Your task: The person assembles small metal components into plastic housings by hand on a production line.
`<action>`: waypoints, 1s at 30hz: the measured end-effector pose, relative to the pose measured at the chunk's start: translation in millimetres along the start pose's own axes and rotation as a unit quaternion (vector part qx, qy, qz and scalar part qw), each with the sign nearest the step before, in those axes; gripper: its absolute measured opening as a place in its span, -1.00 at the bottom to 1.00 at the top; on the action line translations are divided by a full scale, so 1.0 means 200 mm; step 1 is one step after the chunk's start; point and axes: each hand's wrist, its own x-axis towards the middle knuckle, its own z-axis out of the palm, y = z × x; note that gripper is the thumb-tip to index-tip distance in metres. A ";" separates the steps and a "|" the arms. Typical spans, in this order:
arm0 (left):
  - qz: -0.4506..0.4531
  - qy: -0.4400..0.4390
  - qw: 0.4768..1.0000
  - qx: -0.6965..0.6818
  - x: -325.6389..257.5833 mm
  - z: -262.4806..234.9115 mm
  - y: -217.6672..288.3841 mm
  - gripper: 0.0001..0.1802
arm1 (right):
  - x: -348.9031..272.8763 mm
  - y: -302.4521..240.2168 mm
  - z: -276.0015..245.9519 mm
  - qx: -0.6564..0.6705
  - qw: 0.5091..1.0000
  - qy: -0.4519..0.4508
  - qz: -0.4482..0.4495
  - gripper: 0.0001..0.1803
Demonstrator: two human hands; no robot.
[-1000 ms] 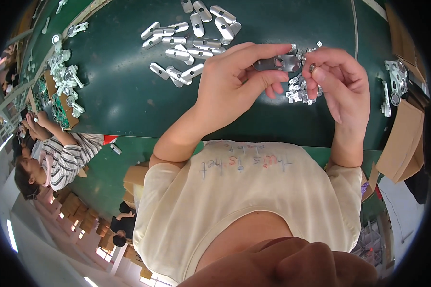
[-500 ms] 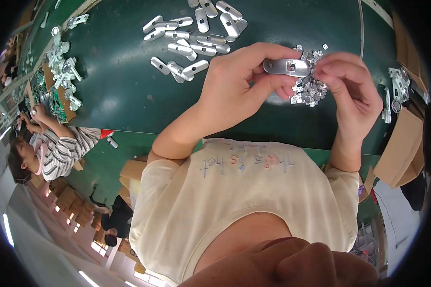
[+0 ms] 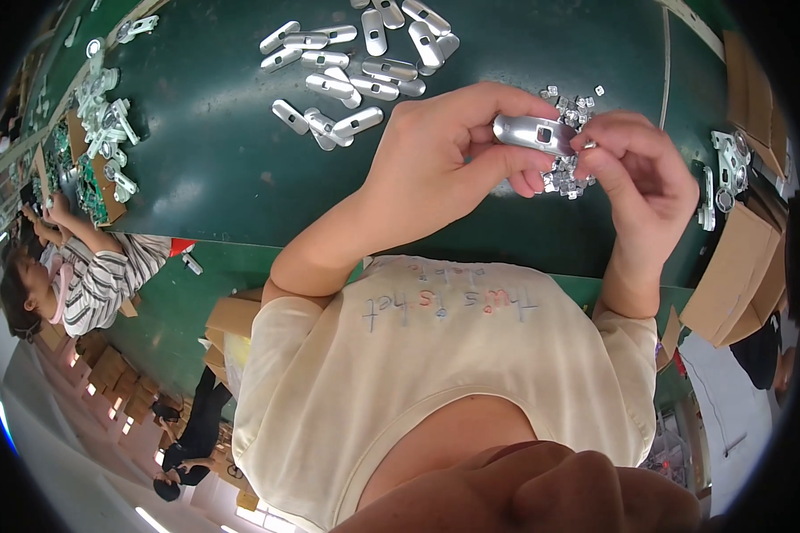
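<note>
Between the thumb and fingers of my left hand (image 3: 458, 155) is a silver, round-ended metal plate (image 3: 520, 131) with a small square hole. My right hand (image 3: 644, 169) pinches a tiny silver piece (image 3: 589, 145) by the plate's right end; its exact shape is mostly covered by my fingertips. Beneath and behind both hands lies a pile of small square metal pieces (image 3: 571, 182), partly hidden by them. Farther left on the table, several similar silver plates (image 3: 331, 86) are scattered, some overlapping, many with the same square hole showing.
The dark green table (image 3: 213, 169) spreads before me. White plastic parts (image 3: 107, 124) are heaped at the left, near a person in a striped top (image 3: 107, 284). On the right are more white parts (image 3: 729, 164) and an open cardboard box (image 3: 733, 275).
My right fingers have come lower and a little left, and a tiny piece now shows in their pinch. The plate in my left hand has tilted slightly, its right end lower.
</note>
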 end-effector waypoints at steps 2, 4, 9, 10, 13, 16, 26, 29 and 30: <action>-0.006 -0.015 1.000 -0.019 0.00 0.00 -0.01 -0.70 | -0.01 0.00 0.01 -0.240 0.952 -0.012 -0.189 -0.77; -0.005 -0.026 1.000 -0.006 0.00 0.02 0.00 -0.70 | -0.02 -0.02 0.01 -0.362 0.886 -0.027 -0.289 -0.66; -0.009 -0.019 0.999 0.031 0.00 0.02 -0.01 -0.71 | -0.01 0.01 0.03 -0.405 0.847 -0.046 -0.340 -0.59; 0.009 -0.014 0.999 0.041 0.01 0.02 -0.02 -0.71 | 0.00 0.01 0.02 -0.420 0.840 -0.047 -0.339 -0.58; 0.053 -0.005 0.997 0.054 0.01 0.01 -0.02 -0.71 | 0.02 -0.03 0.04 -0.409 0.849 -0.050 -0.331 -0.57; 0.017 0.000 0.998 0.065 -0.02 0.02 0.03 -0.69 | 0.01 -0.05 0.03 -0.308 0.902 -0.007 -0.301 -0.60; -0.009 0.054 0.998 0.005 -0.04 -0.11 0.02 -0.72 | 0.78 0.08 -0.13 -0.484 0.855 -0.176 -0.059 -0.72; -0.007 0.079 0.996 -0.029 -0.03 -0.17 -0.02 -0.71 | 1.30 0.32 -0.19 -0.586 0.796 -0.143 -0.047 -0.47; -0.007 0.097 0.994 -0.060 -0.03 -0.19 -0.07 -0.71 | 1.49 0.39 -0.15 -0.612 0.781 -0.108 -0.059 -0.37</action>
